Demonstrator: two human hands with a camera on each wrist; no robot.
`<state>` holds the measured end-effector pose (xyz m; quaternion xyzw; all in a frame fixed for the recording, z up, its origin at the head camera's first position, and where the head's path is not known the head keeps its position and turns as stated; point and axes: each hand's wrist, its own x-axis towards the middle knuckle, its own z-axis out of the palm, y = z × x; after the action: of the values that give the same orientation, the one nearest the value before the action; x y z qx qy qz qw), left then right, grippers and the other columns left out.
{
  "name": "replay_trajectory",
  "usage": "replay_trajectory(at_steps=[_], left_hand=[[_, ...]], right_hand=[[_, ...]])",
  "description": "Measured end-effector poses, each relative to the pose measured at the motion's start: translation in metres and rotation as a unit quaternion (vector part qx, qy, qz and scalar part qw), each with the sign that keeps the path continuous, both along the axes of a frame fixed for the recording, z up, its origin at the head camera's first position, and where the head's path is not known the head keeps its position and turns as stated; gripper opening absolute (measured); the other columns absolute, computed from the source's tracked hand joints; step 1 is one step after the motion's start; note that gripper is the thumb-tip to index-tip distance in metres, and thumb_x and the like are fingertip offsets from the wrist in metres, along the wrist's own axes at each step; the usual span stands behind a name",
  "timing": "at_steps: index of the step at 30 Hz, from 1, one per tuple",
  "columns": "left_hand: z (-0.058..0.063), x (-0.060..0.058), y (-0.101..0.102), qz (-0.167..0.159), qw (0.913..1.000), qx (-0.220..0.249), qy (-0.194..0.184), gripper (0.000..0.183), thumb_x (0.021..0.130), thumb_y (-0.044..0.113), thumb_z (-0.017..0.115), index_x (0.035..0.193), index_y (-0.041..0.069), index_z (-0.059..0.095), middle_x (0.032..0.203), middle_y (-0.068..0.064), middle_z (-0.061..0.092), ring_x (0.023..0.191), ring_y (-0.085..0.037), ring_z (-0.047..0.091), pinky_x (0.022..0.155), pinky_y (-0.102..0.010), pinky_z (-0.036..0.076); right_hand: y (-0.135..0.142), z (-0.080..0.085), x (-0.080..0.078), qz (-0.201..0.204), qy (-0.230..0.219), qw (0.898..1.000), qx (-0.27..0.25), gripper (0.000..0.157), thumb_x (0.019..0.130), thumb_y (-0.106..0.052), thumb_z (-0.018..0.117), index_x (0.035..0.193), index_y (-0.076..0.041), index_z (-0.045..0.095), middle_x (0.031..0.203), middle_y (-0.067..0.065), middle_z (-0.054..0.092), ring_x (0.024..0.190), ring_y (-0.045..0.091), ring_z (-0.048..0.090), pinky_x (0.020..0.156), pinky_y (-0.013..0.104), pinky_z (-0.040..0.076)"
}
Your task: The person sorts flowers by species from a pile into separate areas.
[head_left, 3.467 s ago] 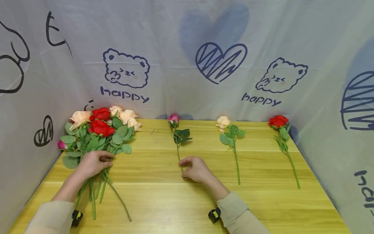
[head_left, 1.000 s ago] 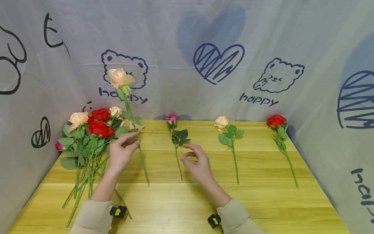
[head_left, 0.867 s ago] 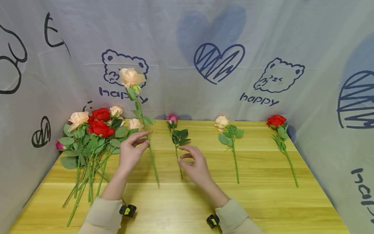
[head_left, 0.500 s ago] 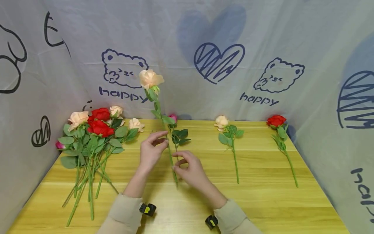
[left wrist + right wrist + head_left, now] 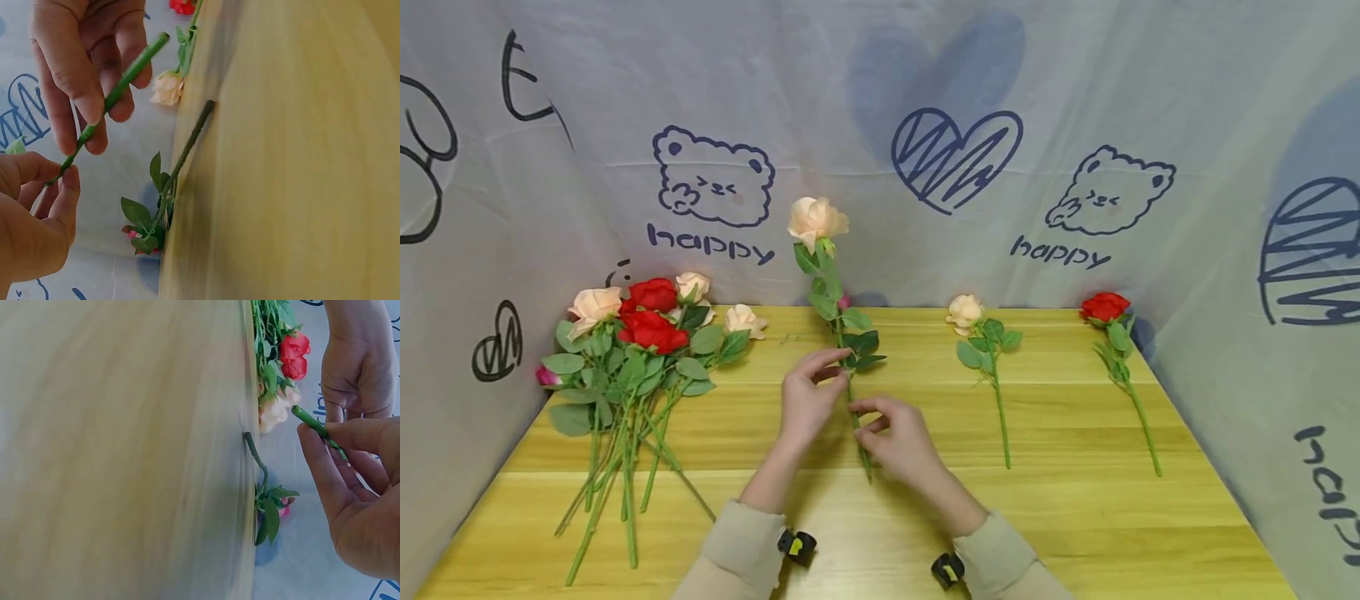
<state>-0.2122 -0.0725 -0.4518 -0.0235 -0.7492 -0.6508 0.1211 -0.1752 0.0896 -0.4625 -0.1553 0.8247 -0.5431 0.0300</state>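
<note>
Fabric (image 5: pixel 820 75) printed with bears, hearts and the word "happy" rises behind the landmark, a raised peach rose (image 5: pixel 829 275), and a wooden table (image 5: pixel 1075 533) extends beneath it. A cluster of roses (image 5: pixel 632 367) – red, peach and pink – lies left of the landmark, stems toward the person. The landmark itself tilts with its bloom uppermost, its stem end clear of the table. A single red rose (image 5: pixel 1105 307) lies well to its right; a cream rose (image 5: pixel 966 312) lies nearer on that side. A pink rose (image 5: pixel 862 342) lies on the table just behind the landmark, its bloom mostly hidden in the head view. The left hand (image 5: pixel 808 396) pinches the landmark's stem from its left side; the right hand (image 5: pixel 898 437) pinches it lower, near the end – thumb against fingers. Small black wrist devices (image 5: pixel 797 547) sit below the landmark, beside the sleeve cuffs (image 5: pixel 745 533).
</note>
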Motion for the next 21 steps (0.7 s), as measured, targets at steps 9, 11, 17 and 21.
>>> replay_trajectory(at_steps=[9, 11, 17, 21], left_hand=[[0.002, 0.001, -0.001, -0.047, 0.9983, 0.007, 0.033, 0.034, 0.095, -0.005, 0.072, 0.128, 0.002, 0.073, 0.138, -0.013, 0.064, 0.115, -0.035, 0.067, 0.098, -0.04, 0.059], [0.006, 0.001, -0.002, -0.055, 0.9976, 0.015, 0.04, 0.035, 0.094, -0.006, 0.072, 0.128, 0.002, 0.073, 0.139, -0.013, 0.064, 0.116, -0.034, 0.067, 0.096, -0.036, 0.06], [0.014, 0.004, -0.015, -0.062, 0.9966, 0.004, 0.055, 0.036, 0.093, -0.009, 0.072, 0.128, 0.001, 0.072, 0.139, -0.014, 0.063, 0.116, -0.036, 0.068, 0.094, -0.03, 0.059], [0.017, 0.006, -0.037, -0.052, 0.9967, -0.032, 0.053, 0.036, 0.095, -0.007, 0.071, 0.13, 0.002, 0.072, 0.14, -0.014, 0.063, 0.117, -0.037, 0.068, 0.094, -0.03, 0.059]], right_hand=[[0.009, 0.009, 0.002, -0.011, 0.001, 1.0, 0.0, 0.034, 0.092, 0.005, 0.072, 0.124, -0.004, 0.074, 0.115, 0.013, 0.075, 0.086, 0.02, 0.073, 0.055, 0.023, 0.055], [0.011, 0.012, 0.002, -0.015, 0.008, 1.0, 0.002, 0.034, 0.092, 0.005, 0.072, 0.124, -0.005, 0.074, 0.12, 0.01, 0.074, 0.09, 0.02, 0.073, 0.056, 0.023, 0.055], [0.024, 0.02, 0.007, -0.041, 0.015, 0.999, 0.005, 0.035, 0.091, 0.005, 0.074, 0.121, -0.011, 0.076, 0.12, 0.005, 0.074, 0.091, 0.018, 0.072, 0.057, 0.024, 0.056], [0.04, 0.022, 0.011, -0.062, 0.016, 0.998, 0.007, 0.036, 0.09, 0.005, 0.076, 0.121, -0.014, 0.077, 0.12, 0.003, 0.074, 0.09, 0.017, 0.072, 0.056, 0.025, 0.056]])
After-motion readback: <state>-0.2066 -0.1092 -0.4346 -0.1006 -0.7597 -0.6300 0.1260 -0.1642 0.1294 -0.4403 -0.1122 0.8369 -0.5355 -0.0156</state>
